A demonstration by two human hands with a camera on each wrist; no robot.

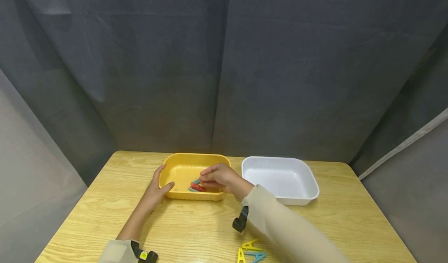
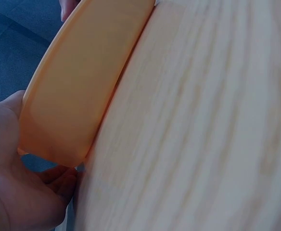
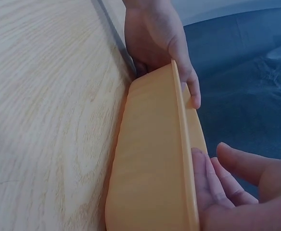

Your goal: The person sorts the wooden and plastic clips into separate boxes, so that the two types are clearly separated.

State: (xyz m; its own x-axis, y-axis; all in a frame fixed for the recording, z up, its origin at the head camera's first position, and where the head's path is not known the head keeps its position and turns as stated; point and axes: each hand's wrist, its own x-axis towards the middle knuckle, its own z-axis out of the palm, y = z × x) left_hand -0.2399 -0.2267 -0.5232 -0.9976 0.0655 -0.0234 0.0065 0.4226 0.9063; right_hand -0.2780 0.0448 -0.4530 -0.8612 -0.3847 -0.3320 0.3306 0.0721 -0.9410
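Observation:
A yellow plastic basin (image 1: 182,195) stands at the back of the wooden table, with red and blue clothespins (image 1: 198,187) lying inside near its front wall. My left hand (image 1: 154,189) grips the basin's left front corner. In the left wrist view, the thumb of that left hand (image 2: 20,178) is at the rim, and its fingers curl low by the wall. My right hand (image 1: 221,176) reaches over the right side into the basin, just beside the clothespins. The right wrist view has the right hand (image 3: 246,187) with thumb apart and fingers extended behind the basin wall, holding nothing visible.
A white basin (image 1: 280,179) stands right of the yellow one. Yellow clothespins (image 1: 249,245) and a blue clothespin (image 1: 257,256) lie near the table's front edge, beside the right forearm. Grey curtains (image 1: 168,68) hang behind the table (image 1: 196,228).

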